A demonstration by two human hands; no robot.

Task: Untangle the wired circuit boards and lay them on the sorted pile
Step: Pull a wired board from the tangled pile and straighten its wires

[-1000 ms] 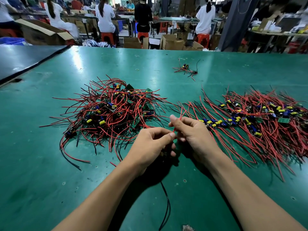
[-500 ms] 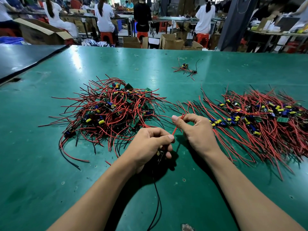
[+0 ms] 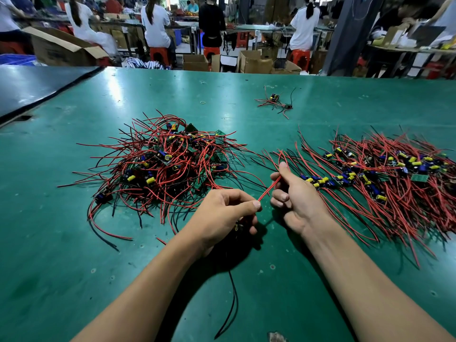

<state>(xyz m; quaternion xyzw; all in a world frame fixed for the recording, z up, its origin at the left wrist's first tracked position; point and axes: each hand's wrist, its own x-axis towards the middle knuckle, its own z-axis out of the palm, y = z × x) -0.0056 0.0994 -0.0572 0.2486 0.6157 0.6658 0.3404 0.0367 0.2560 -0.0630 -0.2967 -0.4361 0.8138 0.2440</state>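
Note:
A tangled heap of small circuit boards with red and black wires [image 3: 167,166] lies left of centre on the green table [image 3: 61,255]. The sorted pile [image 3: 385,178], boards in a row with wires combed out, spreads on the right. My left hand [image 3: 222,215] grips one small board, mostly hidden under its fingers, and its black wires [image 3: 233,299] trail toward me. My right hand [image 3: 293,193] pinches that board's red wire [image 3: 269,187], stretched between both hands.
A few loose wired boards [image 3: 275,101] lie far back at the table's middle. A dark table [image 3: 29,87] adjoins at the left. Beyond the far edge are cardboard boxes [image 3: 254,61], red stools and several seated people.
My right hand has slid along the red wire away from my left hand, drawing it taut. The black wires below have shifted a little.

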